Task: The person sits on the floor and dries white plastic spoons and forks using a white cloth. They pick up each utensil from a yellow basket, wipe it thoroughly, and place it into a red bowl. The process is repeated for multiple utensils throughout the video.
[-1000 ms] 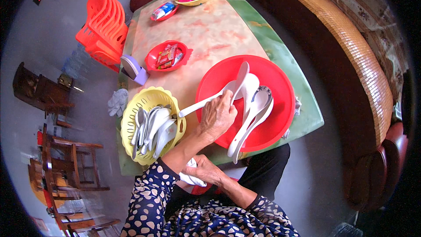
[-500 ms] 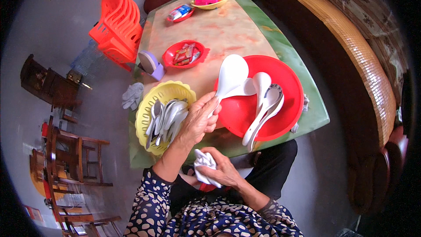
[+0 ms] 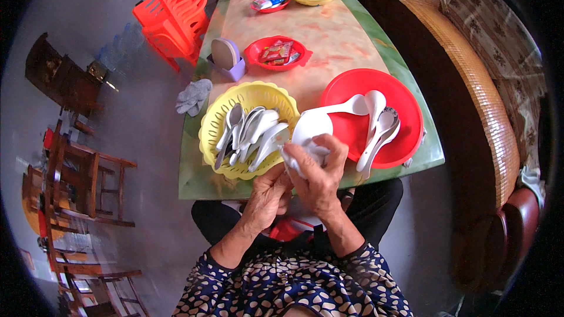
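Observation:
My left hand [image 3: 269, 195] is closed at the near edge of the table round the handle of a large white serving spoon [image 3: 311, 126], whose broad head points away from me. The handle itself is hidden behind my fingers. My right hand [image 3: 320, 181] presses a bunched white cloth [image 3: 295, 161] against the spoon, just below its head. To the left sits a yellow slotted basket [image 3: 283, 92] with several spoons [image 3: 258, 126] in it. On the right, a red basin [image 3: 346, 141] holds several white spoons [image 3: 376, 111], some with handles over its rim.
Farther up the table [image 3: 258, 29] are a red dish [image 3: 252, 53] of small packets, a lilac holder [image 3: 235, 71] and a yellow bowl [image 3: 311, 2] of bright toys. A grey glove [image 3: 194, 97] lies at the left edge. Stacked orange chairs [image 3: 173, 17] stand beyond it.
The serving spoon has come down toward me in my left hand. My right hand has risen from my lap and brought the cloth onto the spoon. The view has shifted slightly.

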